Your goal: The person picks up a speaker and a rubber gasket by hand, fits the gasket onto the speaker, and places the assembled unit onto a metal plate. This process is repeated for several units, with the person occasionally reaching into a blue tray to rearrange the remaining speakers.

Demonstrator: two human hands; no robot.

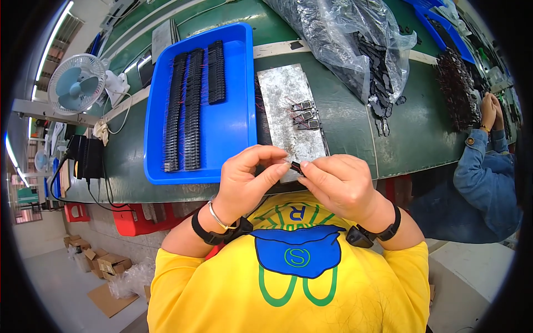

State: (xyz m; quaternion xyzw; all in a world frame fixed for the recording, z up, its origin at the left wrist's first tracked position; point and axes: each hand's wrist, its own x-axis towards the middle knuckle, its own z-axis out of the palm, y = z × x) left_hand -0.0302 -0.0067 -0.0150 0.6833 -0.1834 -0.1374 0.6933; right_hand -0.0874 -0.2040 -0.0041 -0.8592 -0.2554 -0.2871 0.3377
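Observation:
Over the near end of a grey metal plate (277, 89), my two hands meet at a small black rectangular part (297, 167). My right hand (345, 187) pinches it between thumb and fingers. The thumb and bent fingers of my left hand (244, 176) close on its other end, partly hiding it. Farther up the plate lie three small black parts with metallic faces and thin wires (305, 116). To the left, a blue tray (236, 133) holds rows of similar black parts (193, 111), packed tightly side by side.
A clear plastic bag (333, 33) spills black pieces (380, 94) onto the green table (350, 139). At left are a white fan (76, 84) and a black power box (89, 157). Another person's hands (491, 112) work at far right beside a dark wired pile (456, 91).

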